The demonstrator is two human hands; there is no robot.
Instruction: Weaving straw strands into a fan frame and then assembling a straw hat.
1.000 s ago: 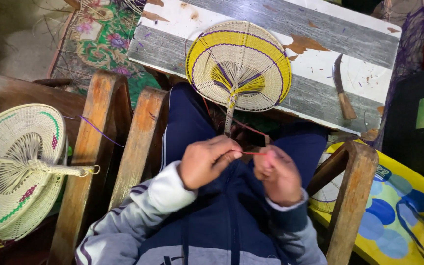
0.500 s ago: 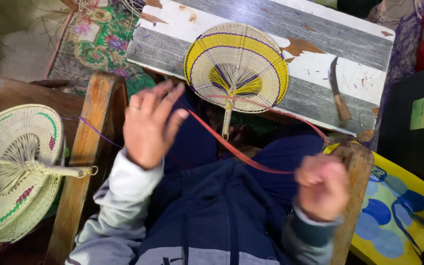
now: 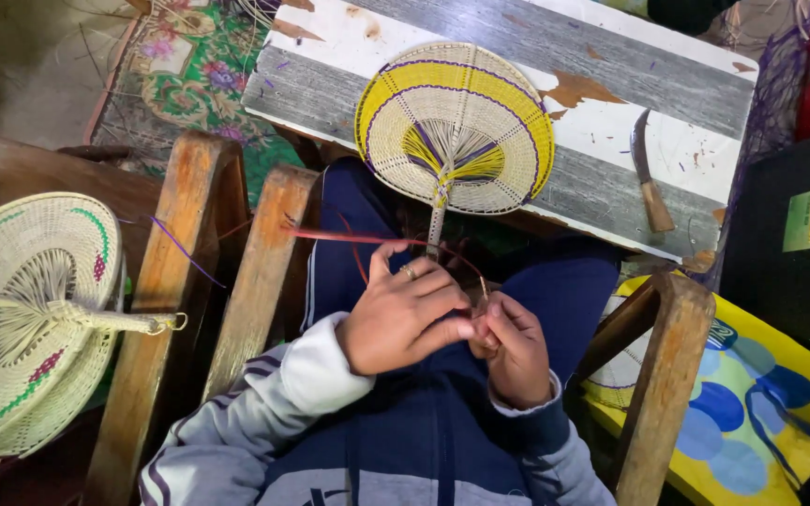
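Counting two woven fans, we pinch a red strip [image 3: 358, 238] with our left hand [image 3: 403, 319] and right hand [image 3: 516, 349] together below the yellow fan [image 3: 455, 126]. It overhangs the desk [image 3: 611, 66] edge at 12 o'clock; one knife [image 3: 651, 173] lies at 2, the pale fan [image 3: 35, 319] at 9.

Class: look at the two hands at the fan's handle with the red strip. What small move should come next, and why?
Probably draw the red strip snug around the fan's handle. Both the left hand and right hand pinch together just below the handle, while the strip trails loose to the left, so slack seems left to take up.
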